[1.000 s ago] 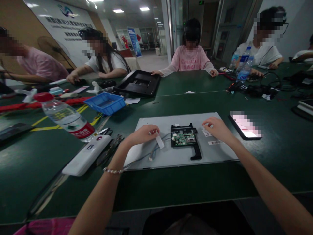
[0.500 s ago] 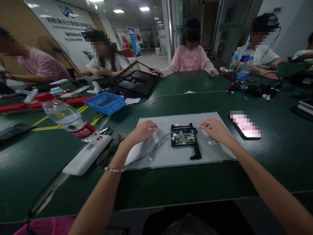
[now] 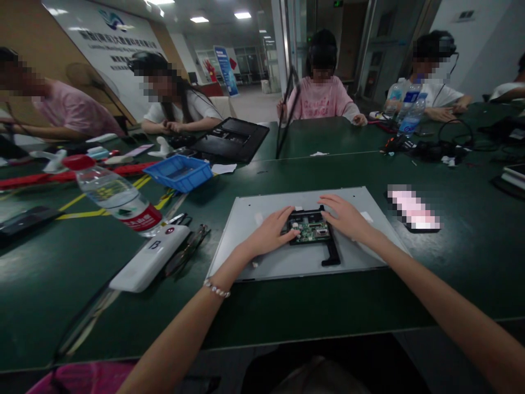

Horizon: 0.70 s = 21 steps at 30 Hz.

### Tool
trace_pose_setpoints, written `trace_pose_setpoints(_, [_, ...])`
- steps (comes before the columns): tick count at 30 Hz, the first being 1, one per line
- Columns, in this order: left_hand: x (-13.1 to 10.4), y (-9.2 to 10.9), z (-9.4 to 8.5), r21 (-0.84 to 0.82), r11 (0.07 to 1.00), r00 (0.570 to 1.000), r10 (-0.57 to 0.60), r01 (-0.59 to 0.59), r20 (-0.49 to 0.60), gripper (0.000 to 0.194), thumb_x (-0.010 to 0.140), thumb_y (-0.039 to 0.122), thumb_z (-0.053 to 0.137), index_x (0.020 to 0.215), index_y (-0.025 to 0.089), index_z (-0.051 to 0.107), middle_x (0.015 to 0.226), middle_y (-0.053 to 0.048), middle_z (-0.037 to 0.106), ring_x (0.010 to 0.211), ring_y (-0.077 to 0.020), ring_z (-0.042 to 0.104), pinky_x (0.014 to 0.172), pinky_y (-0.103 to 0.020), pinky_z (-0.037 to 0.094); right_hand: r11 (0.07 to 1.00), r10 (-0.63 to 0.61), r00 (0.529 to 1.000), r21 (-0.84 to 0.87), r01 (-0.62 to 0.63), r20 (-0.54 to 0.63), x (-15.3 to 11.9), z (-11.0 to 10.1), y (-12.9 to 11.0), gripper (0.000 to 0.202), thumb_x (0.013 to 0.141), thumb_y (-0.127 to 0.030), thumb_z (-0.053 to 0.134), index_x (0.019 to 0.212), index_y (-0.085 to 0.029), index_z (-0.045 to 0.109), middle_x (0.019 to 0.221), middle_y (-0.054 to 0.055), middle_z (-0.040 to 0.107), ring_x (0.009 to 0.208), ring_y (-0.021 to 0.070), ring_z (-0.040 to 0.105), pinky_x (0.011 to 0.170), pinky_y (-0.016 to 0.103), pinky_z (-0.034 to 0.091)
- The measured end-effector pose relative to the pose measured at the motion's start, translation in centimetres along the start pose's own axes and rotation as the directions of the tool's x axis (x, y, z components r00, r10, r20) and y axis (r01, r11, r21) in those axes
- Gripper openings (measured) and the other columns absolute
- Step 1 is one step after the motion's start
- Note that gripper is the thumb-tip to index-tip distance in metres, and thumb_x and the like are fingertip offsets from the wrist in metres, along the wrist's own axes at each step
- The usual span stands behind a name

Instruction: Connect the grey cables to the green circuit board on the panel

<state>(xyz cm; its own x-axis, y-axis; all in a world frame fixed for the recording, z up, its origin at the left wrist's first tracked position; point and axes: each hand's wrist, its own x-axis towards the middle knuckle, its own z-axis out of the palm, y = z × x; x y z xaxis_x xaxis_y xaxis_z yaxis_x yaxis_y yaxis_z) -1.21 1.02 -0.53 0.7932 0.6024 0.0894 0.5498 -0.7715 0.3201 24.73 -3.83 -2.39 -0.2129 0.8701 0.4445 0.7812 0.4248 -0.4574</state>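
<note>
A grey flat panel (image 3: 279, 268) lies on the green table. On its middle sits a green circuit board (image 3: 310, 232) in a black bracket (image 3: 333, 254) whose arm points toward me. My left hand (image 3: 270, 232) is at the left side of the board, thumb and fingers apart, fingertips at the bracket's left edge. My right hand (image 3: 346, 216) reaches over the bracket's upper right corner with its fingers spread. Neither hand is closed round anything. Most of the cables left of the board are hidden under my left hand.
Left of the panel are a white power bank (image 3: 151, 257), glasses (image 3: 188, 251), a red-capped bottle (image 3: 118, 197) and a blue basket (image 3: 178, 172). A phone (image 3: 414, 209) lies right. Across the table, a person in pink (image 3: 320, 98) holds a thin black frame (image 3: 287, 112).
Both my hands have moved inward from the panel's sides to the board and bracket. Across the table, the thin black frame has been raised upright and moved right, off the black casing.
</note>
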Motion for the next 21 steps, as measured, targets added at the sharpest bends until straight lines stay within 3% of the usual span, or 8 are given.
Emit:
trace_pose_setpoints(4, [0.0,-0.6,0.5,0.002,1.0,1.0,0.0,0.0,-0.016,0.069,0.093,0.056,0.036,0.145,0.014,0.022,0.147,-0.015,0.034,0.134,-0.0269,0.034,0.111,-0.044,0.029,0.992,-0.095,0.987,-0.073,0.105,0.128,2.2,1.7,-1.1,0.041,0.089,-0.025,0.049,0.129,-0.016,0.052,0.135,0.012,0.051,0.125,0.0235,0.046,0.106,0.041,0.037])
trace_pose_setpoints(8, [0.0,-0.5,0.6,0.012,1.0,1.0,0.009,-0.009,-0.022,0.068,0.093,0.054,0.037,0.145,0.012,0.023,0.147,-0.016,0.034,0.134,-0.0268,0.034,0.111,-0.044,0.028,0.98,-0.084,0.989,-0.171,0.104,0.118,4.0,2.6,-1.7,0.036,0.088,-0.024,0.053,0.123,-0.016,0.058,0.124,0.012,0.06,0.119,0.0271,0.051,0.102,0.046,0.037])
trace_pose_setpoints(13, [0.0,-0.3,0.4,0.012,1.0,1.0,0.018,-0.018,-0.025,0.069,0.093,0.055,0.037,0.145,0.013,0.022,0.146,-0.017,0.035,0.134,-0.0272,0.034,0.11,-0.044,0.029,0.984,-0.143,0.98,-0.087,0.156,0.141,5.1,3.4,-1.6,0.026,0.086,-0.02,0.055,0.11,-0.017,0.065,0.114,0.009,0.065,0.11,0.0222,0.056,0.096,0.036,0.041])
trace_pose_setpoints(21, [-0.1,-0.3,0.5,0.019,0.999,0.999,0.029,-0.029,-0.023,0.067,0.093,0.055,0.035,0.146,0.016,0.02,0.146,-0.015,0.035,0.134,-0.0272,0.035,0.11,-0.044,0.029,0.996,-0.093,0.986,0.004,0.093,0.141,5.4,4.6,-0.7,0.018,0.088,-0.019,0.053,0.093,-0.018,0.07,0.097,0.008,0.069,0.095,0.0192,0.06,0.086,0.031,0.044])
